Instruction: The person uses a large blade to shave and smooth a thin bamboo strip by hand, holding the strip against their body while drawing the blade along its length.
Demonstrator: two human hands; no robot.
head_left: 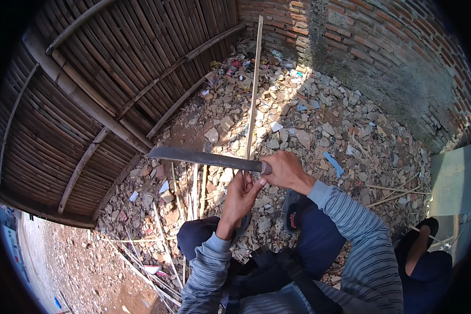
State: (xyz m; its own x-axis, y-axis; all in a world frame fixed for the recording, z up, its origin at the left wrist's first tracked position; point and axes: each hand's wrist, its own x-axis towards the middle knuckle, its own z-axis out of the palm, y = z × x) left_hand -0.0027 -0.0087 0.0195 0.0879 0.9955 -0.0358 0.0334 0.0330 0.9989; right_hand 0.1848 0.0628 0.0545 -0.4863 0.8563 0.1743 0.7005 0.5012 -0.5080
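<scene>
A machete [204, 158] with a long dark blade lies crosswise in front of me, its tip toward the left. Around its handle my right hand [285, 169] is closed. A long, pale split-bamboo strip [254, 89] stretches away from me toward the brick wall, and the blade crosses its near end. My left hand [239, 198] is closed just below the blade, pinching that near end. The fingertips of both hands come close together by the machete's handle. Part of the strip's lower end is hidden by the blade and my left fingers.
Rubble and litter [303, 125] cover the ground. More bamboo strips [195, 193] lie at left, near my foot. A bamboo-slat wall [131, 57] rises at left, a brick wall [382, 57] at far right. Another person's dark-clothed leg [426, 267] shows at lower right, near a pale panel [452, 183].
</scene>
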